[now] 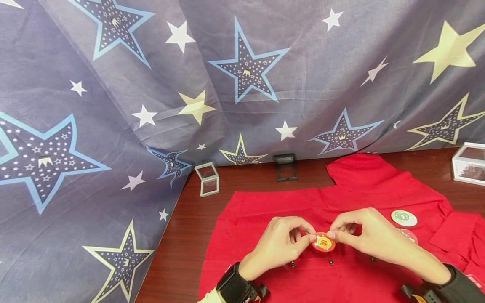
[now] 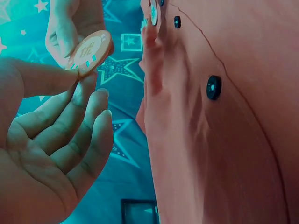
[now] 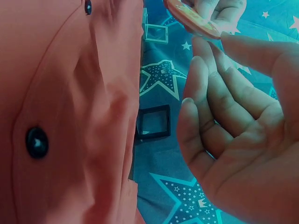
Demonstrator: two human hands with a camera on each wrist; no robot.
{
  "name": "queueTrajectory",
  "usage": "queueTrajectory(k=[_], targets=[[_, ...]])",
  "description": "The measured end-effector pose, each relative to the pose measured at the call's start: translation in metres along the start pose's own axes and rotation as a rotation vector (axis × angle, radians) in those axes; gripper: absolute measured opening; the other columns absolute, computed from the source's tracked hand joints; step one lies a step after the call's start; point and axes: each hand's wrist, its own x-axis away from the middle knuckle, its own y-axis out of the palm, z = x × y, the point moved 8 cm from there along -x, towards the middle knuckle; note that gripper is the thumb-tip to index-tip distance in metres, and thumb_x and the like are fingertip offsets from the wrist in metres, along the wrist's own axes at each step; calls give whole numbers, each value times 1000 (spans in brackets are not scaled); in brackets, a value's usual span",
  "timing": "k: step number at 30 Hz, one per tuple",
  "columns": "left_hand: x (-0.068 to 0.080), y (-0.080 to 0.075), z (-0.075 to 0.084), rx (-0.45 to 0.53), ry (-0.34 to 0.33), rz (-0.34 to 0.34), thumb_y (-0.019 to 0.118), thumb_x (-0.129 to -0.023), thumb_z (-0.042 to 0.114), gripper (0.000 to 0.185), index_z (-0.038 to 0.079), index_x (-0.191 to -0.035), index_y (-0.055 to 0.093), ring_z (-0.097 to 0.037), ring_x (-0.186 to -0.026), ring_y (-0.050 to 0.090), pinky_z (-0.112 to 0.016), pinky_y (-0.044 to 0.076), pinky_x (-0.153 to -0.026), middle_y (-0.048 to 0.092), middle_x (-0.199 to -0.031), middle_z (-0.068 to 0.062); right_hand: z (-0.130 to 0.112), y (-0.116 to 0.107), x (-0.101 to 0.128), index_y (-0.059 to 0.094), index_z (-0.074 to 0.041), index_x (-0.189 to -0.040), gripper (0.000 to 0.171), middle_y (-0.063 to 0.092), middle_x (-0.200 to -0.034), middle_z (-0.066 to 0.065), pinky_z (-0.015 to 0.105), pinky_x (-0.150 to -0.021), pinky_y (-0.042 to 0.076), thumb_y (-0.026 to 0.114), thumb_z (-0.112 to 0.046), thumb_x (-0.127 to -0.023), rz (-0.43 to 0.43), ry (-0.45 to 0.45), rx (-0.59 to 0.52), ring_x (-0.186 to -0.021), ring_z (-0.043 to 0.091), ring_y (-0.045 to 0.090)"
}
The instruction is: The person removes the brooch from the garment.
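Red shirt (image 1: 341, 198) bears three badges, one (image 1: 323, 243) pinched by two hands.

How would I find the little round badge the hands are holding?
Look at the red shirt spread on the dark wooden table. Above its front, the left hand and right hand pinch a round badge between them. It is red with a yellow middle, unlike the white-and-green badge lying flat nearby.

I'm looking at a makeshift tabletop recording corner: a grey-blue star-printed fabric backdrop (image 1: 242, 75) draped behind a dark reddish wooden table (image 1: 189, 227), with small clear acrylic display boxes (image 1: 207, 179) set along its edge.
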Motion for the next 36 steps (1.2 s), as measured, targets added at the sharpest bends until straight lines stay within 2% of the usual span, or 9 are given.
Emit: queueTrajectory(k=[9,13,17,20,23,28,32,36], targets=[[-3,-10,-5,33,-49,84,76,-94,17,5,21,-94,74,4,-54,47,-13,43,-49,58,-68,12,2,0,2,74,-34,-93,11,69,-76,-15,24,-59,51,83,-30,-89,-7,45,-37,-67,4,63],[-3,-12,-7,116,-82,108,76,-94,18,2,16,-94,74,0,-54,49,-15,43,-49,60,-69,7,4,1,1,74,-33,-93,14,69,-76,-18,25,-60,52,85,-26,-87,6,68,-36,-67,4,64],[-3,-14,-12,205,-146,154,76,-94,17,4,14,-95,75,-2,-57,53,-17,45,-52,64,-71,5,4,1,0,73,-33,-91,18,68,-75,-19,25,-61,52,86,-21,-85,30,79,-39,-67,4,64],[-2,-16,-14,222,-184,185,76,-94,18,5,13,-96,75,-2,-59,57,-17,47,-53,68,-72,5,5,3,-1,73,-32,-90,20,68,-74,-18,25,-62,53,86,-18,-84,47,101,-56,-67,5,64],[-2,-17,-15,239,-203,198,76,-95,18,5,14,-98,74,-8,-59,63,-19,50,-53,69,-73,4,6,4,-2,73,-31,-89,20,68,-74,-17,26,-62,53,86,-17,-83,59,117,-72,-66,6,64],[-1,-15,-16,301,-214,213,75,-95,16,5,15,-100,73,-26,-60,70,-20,50,-52,71,-78,-1,6,7,-4,72,-30,-87,18,69,-72,-13,26,-62,54,86,-19,-84,64,138,-96,-66,8,65],[-1,-12,-18,330,-203,226,75,-95,16,6,13,-99,72,-28,-59,70,-20,49,-49,72,-77,-7,7,6,-5,72,-31,-87,20,69,-71,-12,26,-63,54,86,-18,-84,79,143,-82,-64,7,65],[0,-9,-19,345,-196,232,76,-94,14,6,12,-98,71,-28,-57,69,-21,50,-47,70,-74,-7,6,4,-4,73,-31,-87,19,69,-71,-12,26,-63,54,86,-18,-84,103,138,-84,-64,7,65]])
